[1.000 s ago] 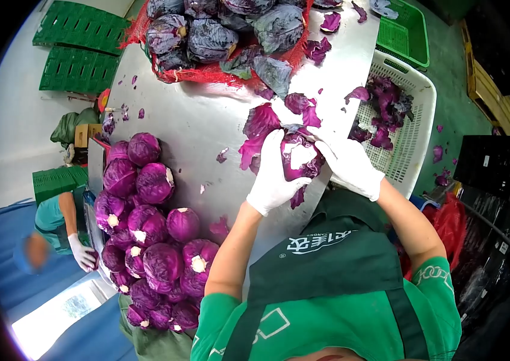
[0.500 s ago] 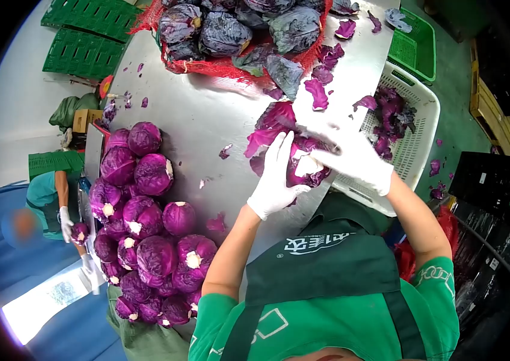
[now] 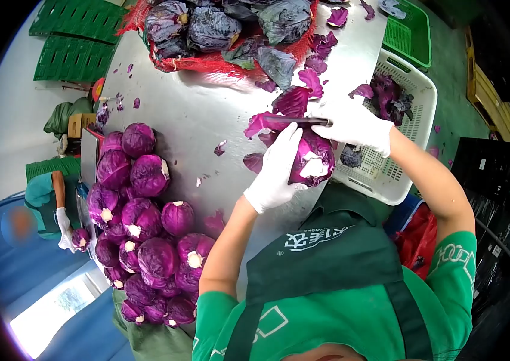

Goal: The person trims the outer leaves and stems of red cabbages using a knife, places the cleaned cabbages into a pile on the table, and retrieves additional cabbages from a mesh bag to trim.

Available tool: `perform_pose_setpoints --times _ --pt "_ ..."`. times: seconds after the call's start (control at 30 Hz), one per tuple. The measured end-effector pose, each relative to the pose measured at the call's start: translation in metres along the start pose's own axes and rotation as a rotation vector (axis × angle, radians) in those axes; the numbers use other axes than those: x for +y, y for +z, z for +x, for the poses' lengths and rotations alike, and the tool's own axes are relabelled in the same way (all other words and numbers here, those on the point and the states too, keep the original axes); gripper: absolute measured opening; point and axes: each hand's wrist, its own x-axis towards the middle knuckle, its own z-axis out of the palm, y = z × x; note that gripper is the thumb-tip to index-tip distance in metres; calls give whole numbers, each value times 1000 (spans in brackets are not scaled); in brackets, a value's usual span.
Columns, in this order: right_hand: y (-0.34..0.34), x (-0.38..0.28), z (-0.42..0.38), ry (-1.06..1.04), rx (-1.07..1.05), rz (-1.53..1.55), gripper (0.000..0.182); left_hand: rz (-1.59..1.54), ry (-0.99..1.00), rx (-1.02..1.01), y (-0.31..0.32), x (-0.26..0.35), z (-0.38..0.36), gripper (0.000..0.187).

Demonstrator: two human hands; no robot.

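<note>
A purple cabbage [image 3: 320, 157] with a pale cut stem end lies at the table's edge in front of me. My left hand [image 3: 276, 168] is wrapped against its left side, gripping it. Above the cabbage, my right hand [image 3: 354, 123] is closed on a knife [image 3: 297, 120], whose thin dark blade points left across the cabbage's top. Loose purple leaves [image 3: 291, 102] lie just beyond the blade. Both hands wear white gloves. The knife's handle is hidden in my right hand.
Several trimmed cabbages [image 3: 157, 257] are piled on the left of the metal table [image 3: 197, 129]. A red net [image 3: 219, 65] of untrimmed cabbages lies at the far side. On the right stand a white basket [image 3: 414, 129] with leaves and a green crate [image 3: 408, 39]. A co-worker [image 3: 47, 207] handles a cabbage at left.
My right hand has moved up and left from the cabbage's stem end, and the knife now shows clearly. The cabbage's stem end faces me more openly. The co-worker's hands have come together.
</note>
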Motion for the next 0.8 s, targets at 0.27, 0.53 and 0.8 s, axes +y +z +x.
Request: perform_pose_setpoints --times 0.27,0.53,0.8 --pt "10 -48 -46 345 168 417 50 -25 -176 74 1 -2 -4 123" --pt "-3 -61 -42 501 -79 472 51 5 -64 136 6 -5 -3 118" --pt "7 -24 -31 232 249 399 41 1 -48 132 8 0 0 120"
